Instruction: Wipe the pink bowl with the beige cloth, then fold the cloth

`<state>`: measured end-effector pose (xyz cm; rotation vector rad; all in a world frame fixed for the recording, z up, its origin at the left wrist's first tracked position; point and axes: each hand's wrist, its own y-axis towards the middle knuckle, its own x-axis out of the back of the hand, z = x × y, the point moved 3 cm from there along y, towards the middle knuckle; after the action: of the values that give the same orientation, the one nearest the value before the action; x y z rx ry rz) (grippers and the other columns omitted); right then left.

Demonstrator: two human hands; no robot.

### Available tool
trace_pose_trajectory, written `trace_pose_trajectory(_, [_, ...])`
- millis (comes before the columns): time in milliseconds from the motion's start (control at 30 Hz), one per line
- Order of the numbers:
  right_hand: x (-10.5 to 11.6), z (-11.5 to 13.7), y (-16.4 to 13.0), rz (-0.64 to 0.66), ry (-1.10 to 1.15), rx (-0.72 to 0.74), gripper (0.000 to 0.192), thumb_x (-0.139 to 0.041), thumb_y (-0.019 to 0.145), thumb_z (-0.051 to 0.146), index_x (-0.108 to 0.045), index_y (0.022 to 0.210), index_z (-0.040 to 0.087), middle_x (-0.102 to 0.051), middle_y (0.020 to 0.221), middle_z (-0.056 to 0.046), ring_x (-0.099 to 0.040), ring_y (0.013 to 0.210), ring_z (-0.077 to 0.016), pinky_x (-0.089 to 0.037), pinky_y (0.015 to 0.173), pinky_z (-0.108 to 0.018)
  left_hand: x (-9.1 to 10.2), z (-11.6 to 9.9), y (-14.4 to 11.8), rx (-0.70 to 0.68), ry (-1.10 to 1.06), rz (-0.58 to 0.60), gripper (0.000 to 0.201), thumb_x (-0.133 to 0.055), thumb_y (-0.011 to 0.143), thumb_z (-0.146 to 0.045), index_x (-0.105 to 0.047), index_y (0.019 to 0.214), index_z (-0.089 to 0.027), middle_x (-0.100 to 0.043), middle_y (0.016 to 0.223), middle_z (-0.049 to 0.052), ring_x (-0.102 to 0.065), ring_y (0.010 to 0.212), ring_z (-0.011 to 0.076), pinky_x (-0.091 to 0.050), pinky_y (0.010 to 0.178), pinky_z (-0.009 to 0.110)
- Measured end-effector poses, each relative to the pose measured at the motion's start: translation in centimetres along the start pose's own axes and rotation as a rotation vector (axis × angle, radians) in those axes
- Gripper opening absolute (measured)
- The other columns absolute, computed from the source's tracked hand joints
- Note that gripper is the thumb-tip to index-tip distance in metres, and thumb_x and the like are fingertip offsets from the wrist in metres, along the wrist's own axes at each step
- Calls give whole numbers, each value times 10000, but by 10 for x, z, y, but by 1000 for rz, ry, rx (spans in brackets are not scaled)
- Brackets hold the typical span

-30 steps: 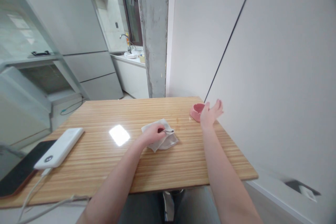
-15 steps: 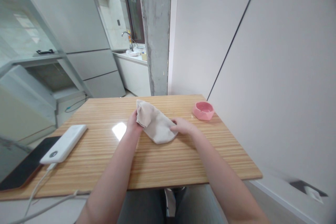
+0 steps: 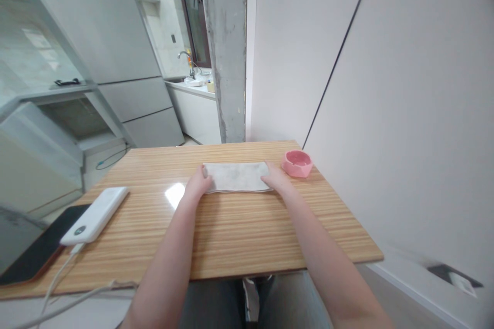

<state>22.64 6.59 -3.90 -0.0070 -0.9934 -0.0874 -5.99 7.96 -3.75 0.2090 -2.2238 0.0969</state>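
Observation:
A folded whitish cloth (image 3: 237, 177) forms a long flat strip across the far half of the wood-grain table (image 3: 247, 241). At its left end my left hand (image 3: 198, 182) grips it, thumb on top and fingers around the far edge. My right hand (image 3: 275, 177) pinches the right end the same way. Between the hands the cloth is stretched straight, with its layered edge facing me. Whether it rests on the table or hangs just above, I cannot tell. Just beyond my right hand stands a pink faceted bowl (image 3: 297, 164).
On the left of the table a white power bank (image 3: 96, 216) with a plugged-in cable (image 3: 54, 277) overlaps a dark flat phone-like slab (image 3: 42, 247). A white wall panel (image 3: 366, 113) borders the right side. A concrete pillar (image 3: 227, 51) rises behind the table.
The cloth went from a loose, slanted, drooping bundle to a straight, level folded strip. My left hand turned over its end, and my right hand shifted slightly right and up.

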Motion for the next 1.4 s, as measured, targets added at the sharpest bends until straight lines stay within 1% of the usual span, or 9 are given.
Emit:
trace_pose_trajectory(200, [-3, 2, 4, -86, -42, -1, 522, -466, 811, 101, -394, 1327, 122, -595, 1221, -146, -554, 1137, -221, -406, 925, -293, 4, -9, -11, -27, 191, -34, 480, -481, 826, -250, -392, 1283, -133, -618, 1155, 192, -598, 1070, 284, -440, 862, 348])
trace_pose_trajectory(333, [-2, -1, 2, -95, -49, -50, 455, -562, 789, 225, -456, 1219, 117, -631, 1138, -145, -594, 1058, -239, -431, 862, -290, 10, -11, -16, 72, 185, -63, 496, -491, 819, -442, -432, 1177, -105, -647, 1048, 208, -623, 995, 315, -452, 792, 364])
trace_pose_trajectory(600, [0, -6, 3, -66, -115, -90, 218, -568, 790, 292, -570, 967, 165, -667, 1001, -102, -611, 959, -211, -427, 767, -269, 12, 0, -8, 91, 219, -39, 271, -499, 798, -355, -564, 962, -150, -679, 966, 176, -634, 951, 300, -448, 758, 350])
trace_pose_trajectory(667, [-1, -5, 3, -46, -134, -61, 177, -556, 793, 269, -570, 939, 170, -663, 982, -92, -607, 935, -200, -417, 749, -263, 13, 1, -7, 95, 218, -62, 317, -505, 793, -358, -549, 1021, -143, -680, 965, 176, -639, 938, 297, -449, 749, 348])
trace_pose_trajectory(767, [0, -2, 1, -51, -144, -30, 205, -556, 779, 230, -542, 976, 175, -650, 988, -80, -600, 909, -189, -403, 725, -254, 16, 0, -8, 112, 214, -122, 416, -519, 785, -370, -505, 1116, -118, -670, 1009, 190, -637, 953, 294, -449, 749, 341])
trace_pose_trajectory(933, [2, 2, 0, -47, -153, -41, 159, -532, 780, 224, -559, 925, 166, -649, 948, -88, -598, 872, -194, -391, 680, -255, 12, -3, -9, 44, 255, 39, 256, -436, 811, -370, -601, 817, -174, -698, 909, 154, -646, 897, 282, -447, 721, 332])
trace_pose_trajectory(1100, [6, 3, -2, 30, -124, -52, 153, -524, 800, 309, -608, 791, 182, -671, 818, -76, -613, 797, -197, -385, 622, -252, 14, -2, -8, 83, 254, -49, 357, -441, 808, -428, -571, 991, -150, -686, 976, 164, -644, 910, 284, -450, 702, 329])
trace_pose_trajectory(1267, [7, 4, -3, 55, -143, -37, 107, -559, 769, 265, -630, 767, 184, -686, 814, -62, -622, 784, -186, -395, 621, -242, 12, -4, -8, 7, 255, 48, 252, -442, 809, -369, -607, 776, -182, -701, 871, 116, -645, 837, 244, -430, 664, 288])
trace_pose_trajectory(1400, [8, 2, -2, 46, -158, -56, 102, -542, 744, 185, -643, 745, 173, -690, 840, -92, -628, 835, -211, -412, 661, -256, 18, -5, -9, 0, 271, -68, 246, -429, 817, -351, -608, 800, -184, -687, 859, 115, -634, 854, 252, -425, 686, 298])
